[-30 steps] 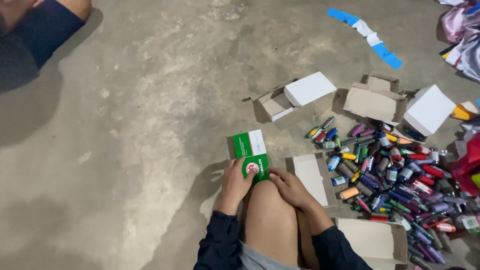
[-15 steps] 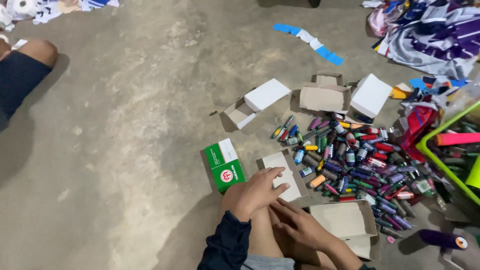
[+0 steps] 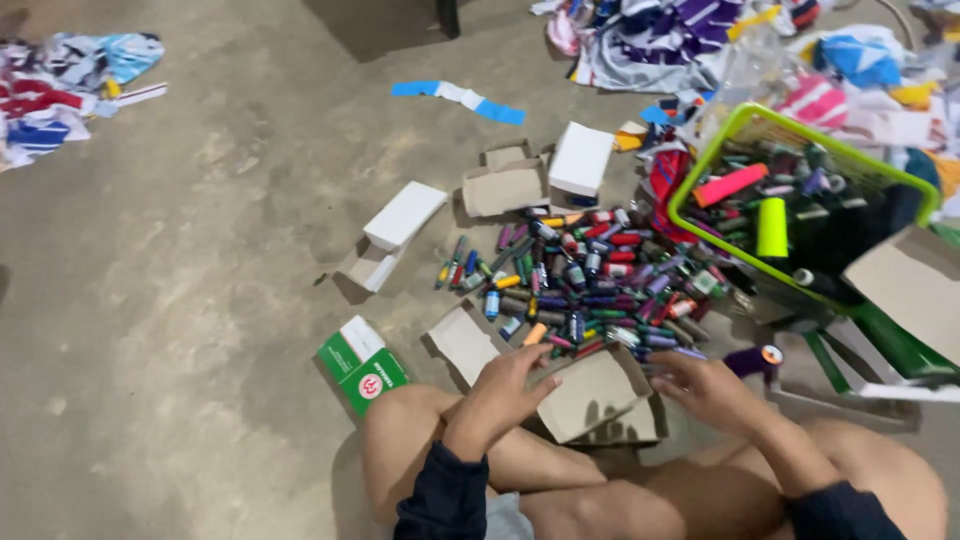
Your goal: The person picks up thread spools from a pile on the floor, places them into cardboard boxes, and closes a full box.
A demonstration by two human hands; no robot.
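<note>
On the grey concrete floor (image 3: 200, 250), far left, lies a pile of bright cloth (image 3: 60, 90). Next comes a small green and white box (image 3: 362, 366), shut, beside the person's knee. Both hands rest on an open brown cardboard box (image 3: 596, 392) in front of the legs. It looks empty. The left hand (image 3: 505, 385) lies flat on its left flap, fingers loose. The right hand (image 3: 706, 388) touches its right edge, fingers spread, gripping nothing. Just behind the box, nearer the right hand, lies a heap of little coloured thread spools (image 3: 590, 285). Farther right, a green wire basket (image 3: 800, 200) holds more spools.
</note>
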